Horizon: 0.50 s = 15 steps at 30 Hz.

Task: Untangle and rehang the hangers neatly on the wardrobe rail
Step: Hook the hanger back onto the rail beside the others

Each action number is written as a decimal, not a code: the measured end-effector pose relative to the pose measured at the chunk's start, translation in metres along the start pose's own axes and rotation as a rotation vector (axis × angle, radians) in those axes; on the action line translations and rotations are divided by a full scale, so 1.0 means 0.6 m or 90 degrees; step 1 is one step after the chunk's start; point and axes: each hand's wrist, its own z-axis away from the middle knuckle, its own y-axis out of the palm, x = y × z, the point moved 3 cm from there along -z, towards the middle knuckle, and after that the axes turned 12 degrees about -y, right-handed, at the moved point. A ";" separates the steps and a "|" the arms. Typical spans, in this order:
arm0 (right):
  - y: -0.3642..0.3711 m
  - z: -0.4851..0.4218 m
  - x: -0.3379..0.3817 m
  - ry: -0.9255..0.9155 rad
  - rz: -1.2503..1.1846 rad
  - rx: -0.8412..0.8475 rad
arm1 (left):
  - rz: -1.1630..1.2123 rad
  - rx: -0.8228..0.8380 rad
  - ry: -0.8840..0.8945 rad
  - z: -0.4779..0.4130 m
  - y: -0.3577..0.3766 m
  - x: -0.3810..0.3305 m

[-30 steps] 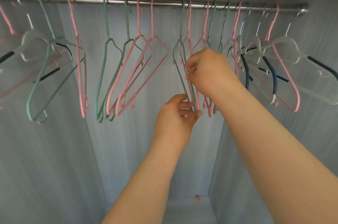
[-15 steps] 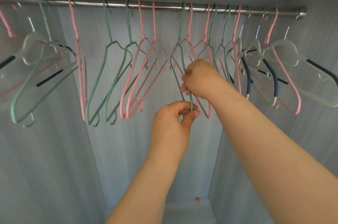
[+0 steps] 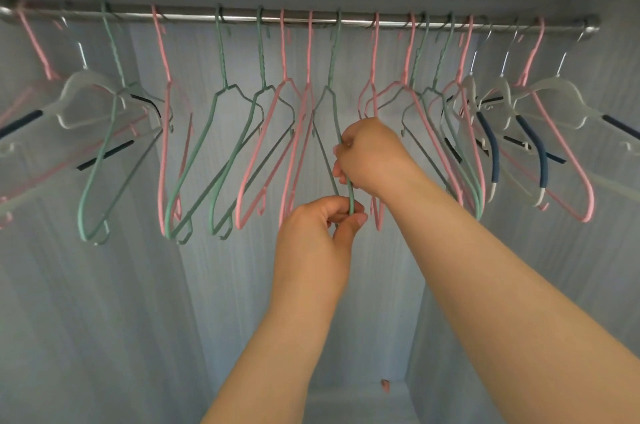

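Head view, the only 1 I have from this station. The wardrobe rail (image 3: 242, 18) runs across the top of the frame, with wire hangers hooked along its whole length. The green hanger (image 3: 333, 63) under attention hangs by its hook near the middle of the rail, and its right-hand arm slopes down between both hands. The right hand (image 3: 372, 156) has its fingers curled round that arm partway down. The left hand (image 3: 322, 233) sits lower and pinches the bottom end of the same arm between thumb and fingertips. Just left of this hanger hang 2 pink hangers (image 3: 304, 132), their lower ends close to the left hand; I cannot tell whether they touch it. Further left are 2 green hangers (image 3: 221, 132), swung at a slant. A pink hanger (image 3: 374, 77) hangs just right of the held one, partly hidden behind the right hand. Beyond it pink and green frames crowd together and overlap. Clear plastic hangers (image 3: 554, 94) with dark blue pads occupy the right end of the rail, and more of the kind sit at the left end. A small reddish object (image 3: 385, 385) lies on the wardrobe floor; too small to identify.
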 end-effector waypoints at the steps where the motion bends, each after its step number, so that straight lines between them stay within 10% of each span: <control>1: 0.000 0.000 0.002 -0.003 0.006 0.001 | -0.001 -0.002 -0.003 0.000 -0.002 0.000; 11: -0.068 0.031 -0.009 -0.072 0.199 -0.173 | -0.046 -0.081 0.050 0.019 -0.017 -0.025; 15: -0.094 0.029 -0.025 0.052 0.173 -0.059 | 0.058 -0.088 0.126 0.026 -0.018 -0.075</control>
